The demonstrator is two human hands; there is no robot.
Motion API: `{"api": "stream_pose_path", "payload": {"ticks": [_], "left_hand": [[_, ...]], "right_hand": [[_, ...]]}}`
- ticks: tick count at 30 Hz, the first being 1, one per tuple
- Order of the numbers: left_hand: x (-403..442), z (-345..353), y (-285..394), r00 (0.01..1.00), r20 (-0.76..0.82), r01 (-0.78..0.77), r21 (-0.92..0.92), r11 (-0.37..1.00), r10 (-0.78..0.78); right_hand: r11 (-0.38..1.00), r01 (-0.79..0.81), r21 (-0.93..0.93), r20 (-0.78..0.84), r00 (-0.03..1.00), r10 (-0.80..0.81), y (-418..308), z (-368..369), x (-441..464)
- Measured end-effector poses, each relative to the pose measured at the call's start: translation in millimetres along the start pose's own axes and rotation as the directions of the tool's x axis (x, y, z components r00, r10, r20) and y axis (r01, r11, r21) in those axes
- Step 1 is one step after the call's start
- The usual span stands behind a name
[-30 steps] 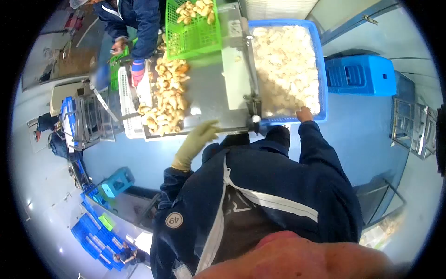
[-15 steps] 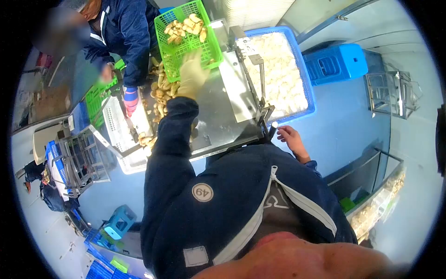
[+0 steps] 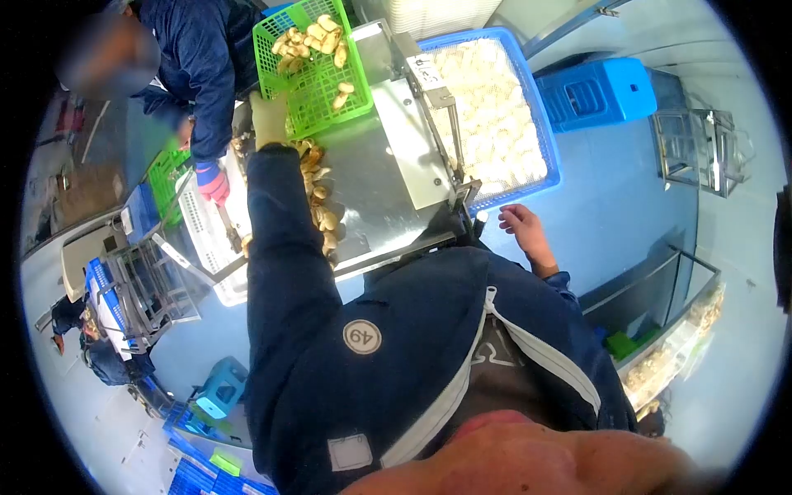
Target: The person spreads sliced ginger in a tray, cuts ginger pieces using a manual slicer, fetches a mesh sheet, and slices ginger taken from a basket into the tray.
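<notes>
My left hand [image 3: 269,120], in a pale glove, is at the left side of a green plastic basket [image 3: 318,124]. Its fingers are blurred, so its hold is unclear. Several brown-and-cream pieces that look like mushrooms [image 3: 312,40] lie in the basket. More such pieces [image 3: 320,210] are heaped on the metal worktop [image 3: 375,194] beside my left sleeve. Bare and loosely curled, my right hand [image 3: 528,234] hangs off the worktop's right corner with nothing visible in it. A short dark handle [image 3: 479,223] is just left of its fingertips, apart from them.
A blue basket [image 3: 554,169] of pale pieces stands beyond a metal frame [image 3: 454,136]. A co-worker's gloved hand [image 3: 214,185] is over a white tray [image 3: 233,290] at the left. A blue stool [image 3: 606,95] and a wire rack [image 3: 701,153] stand at the right.
My left hand has moved left from inside the green basket to its side. The loose pieces on the worktop show farther right. My right hand is slightly farther from the handle.
</notes>
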State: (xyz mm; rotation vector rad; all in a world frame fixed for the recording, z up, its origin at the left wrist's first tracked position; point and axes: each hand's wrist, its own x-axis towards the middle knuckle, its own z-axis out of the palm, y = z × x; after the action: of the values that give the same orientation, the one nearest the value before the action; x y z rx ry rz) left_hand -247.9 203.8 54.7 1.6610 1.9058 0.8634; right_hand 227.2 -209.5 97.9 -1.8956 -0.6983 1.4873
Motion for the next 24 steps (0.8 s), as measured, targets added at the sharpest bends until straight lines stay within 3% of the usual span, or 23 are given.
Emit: {"api": "stream_pose_path", "payload": {"ticks": [1,4,6,8,10,13,15,18,19,20,23,24], "left_hand": [[11.4,4.2,-20.8,0.969,0.223,0.134,-0.102,0.986,-0.108],[-4.6,-13.0,24.3,0.985,0.141,0.092,0.025,0.995,-0.095],[-35.2,-17.4,53.4,0.999,-0.028,0.022,0.31,0.95,-0.014],[-82.7,-9.8,61.1,0.955,-0.294,0.035,0.266,0.963,0.047],[-132.7,-15.2,90.8,0.925,-0.355,0.148,-0.002,0.989,-0.139],[-131.5,-11.6,82.9,0.92,-0.347,0.106,-0.232,0.967,-0.184],[-137.5,-17.8,104.2,0.904,-0.343,0.169,-0.266,0.949,-0.257],[-172.3,-23.5,124.9,0.893,-0.403,0.204,-0.039,0.978,-0.202],[-177.0,-19.3,105.8,0.885,-0.463,0.063,0.044,0.997,-0.036],[-180.2,-13.5,87.2,0.881,-0.467,0.088,0.013,0.996,-0.072],[-189.9,-23.5,113.1,0.885,-0.42,0.182,-0.081,0.98,-0.199],[-185.0,-26.6,111.6,0.915,-0.372,0.166,-0.008,0.986,-0.157]], "right_hand": [[1.0,0.027,0.014,0.011,1.0,-0.027,-2.3,1.0,2.5],[0.998,0.053,0.036,0.039,0.998,-0.054,-1.9,1.5,2.8],[0.999,0.038,0.017,0.053,0.998,-0.039,-1.4,1.1,8.4],[0.999,0.036,0.011,0.055,0.998,-0.036,4.7,-2.6,13.9],[0.999,0.041,0.003,0.064,0.997,-0.042,6.9,-2.7,18.9],[0.997,0.053,-0.059,0.108,0.993,-0.047,-8.0,-7.1,15.6],[0.995,0.077,-0.064,0.11,0.992,-0.069,-12.8,-6.0,18.5],[0.996,0.085,-0.033,0.108,0.991,-0.081,-11.4,-9.3,24.8],[0.997,0.074,-0.009,0.105,0.992,-0.073,-8.2,-6.4,23.5],[0.997,0.064,-0.033,0.121,0.991,-0.059,-4.1,-4.2,22.3],[0.994,0.071,-0.089,0.155,0.986,-0.057,-1.2,-5.2,20.7],[0.996,0.071,-0.061,0.141,0.988,-0.062,-1.9,-3.7,21.8]]}}
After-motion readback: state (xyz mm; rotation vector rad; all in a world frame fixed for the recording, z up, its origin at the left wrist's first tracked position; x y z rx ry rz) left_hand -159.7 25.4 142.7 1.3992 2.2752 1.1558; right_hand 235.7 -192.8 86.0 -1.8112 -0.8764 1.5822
